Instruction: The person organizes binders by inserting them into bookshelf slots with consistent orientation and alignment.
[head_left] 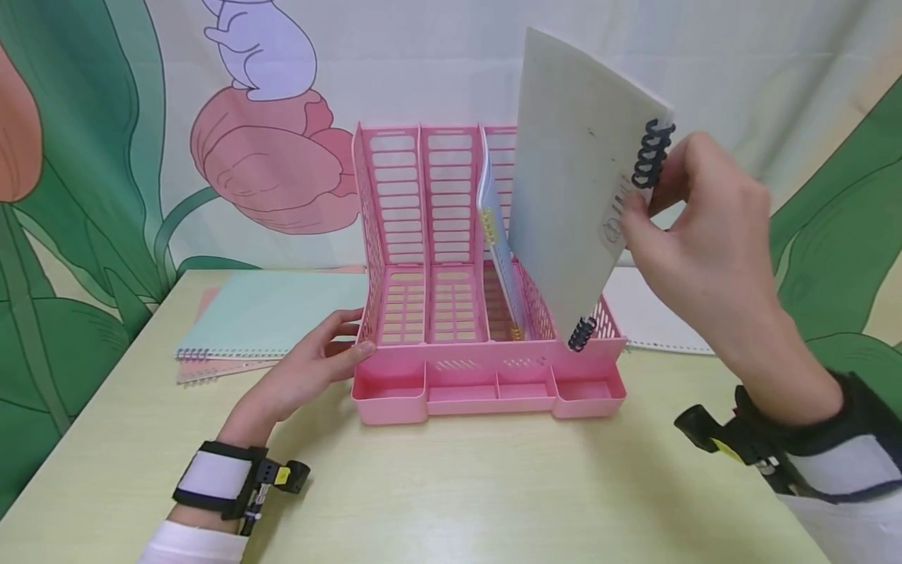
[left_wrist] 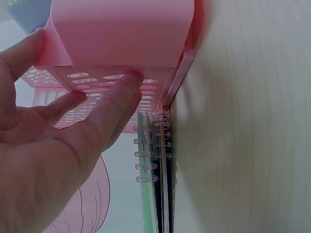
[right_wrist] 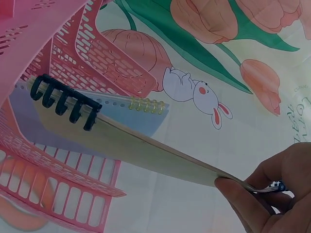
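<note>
My right hand [head_left: 712,211] pinches a pale-covered notebook with black ring binding [head_left: 585,172] by its upper spine corner, thumb on the cover. The notebook is tilted above the rightmost slot of a pink desk file organizer [head_left: 458,356]. Its lower rings come down near the slot's front edge; whether it touches there I cannot tell. A blue notebook with yellow rings [head_left: 502,251] leans in the slot just left of it. My left hand [head_left: 317,356] rests against the organizer's left side, thumb at the front corner, fairly straight fingers along the perforated wall [left_wrist: 112,87].
Left of the organizer lie a mint-green notebook [head_left: 275,313] and a pink one [head_left: 211,370] beneath it. A white ring-bound notebook [head_left: 648,309] lies behind on the right. Small trays [head_left: 486,403] line the organizer's front. A printed curtain [head_left: 423,63] hangs behind the table.
</note>
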`<state>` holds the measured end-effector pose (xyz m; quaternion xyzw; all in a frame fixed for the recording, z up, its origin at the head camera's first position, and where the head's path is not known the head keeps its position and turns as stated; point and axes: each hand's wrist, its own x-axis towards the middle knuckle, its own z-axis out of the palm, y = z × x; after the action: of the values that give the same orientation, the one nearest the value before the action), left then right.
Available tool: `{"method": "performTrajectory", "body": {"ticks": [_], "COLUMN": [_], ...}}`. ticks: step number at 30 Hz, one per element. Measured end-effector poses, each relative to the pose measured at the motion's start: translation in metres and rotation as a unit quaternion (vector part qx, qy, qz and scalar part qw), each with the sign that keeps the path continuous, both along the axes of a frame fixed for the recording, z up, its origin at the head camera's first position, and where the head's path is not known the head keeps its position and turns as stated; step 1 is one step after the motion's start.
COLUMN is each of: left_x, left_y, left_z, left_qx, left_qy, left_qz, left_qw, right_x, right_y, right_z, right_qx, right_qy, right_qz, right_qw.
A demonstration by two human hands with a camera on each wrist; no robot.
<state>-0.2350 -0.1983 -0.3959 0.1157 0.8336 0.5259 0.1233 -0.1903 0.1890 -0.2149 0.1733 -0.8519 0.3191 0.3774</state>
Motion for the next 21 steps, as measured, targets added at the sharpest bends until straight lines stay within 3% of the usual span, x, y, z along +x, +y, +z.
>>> {"method": "performTrajectory", "body": {"ticks": [21], "left_x": [0.0], "left_y": [-0.001], "left_z": [-0.001], "left_qx": [0.007], "left_qy": [0.001], "left_qz": [-0.003], "left_qw": [1.0], "right_x": [-0.034], "right_y": [-0.024], "right_z": [-0.005], "right_qx": [0.015], "right_qy": [-0.048], "right_qz": [0.02], "right_qw": [0.999]}}
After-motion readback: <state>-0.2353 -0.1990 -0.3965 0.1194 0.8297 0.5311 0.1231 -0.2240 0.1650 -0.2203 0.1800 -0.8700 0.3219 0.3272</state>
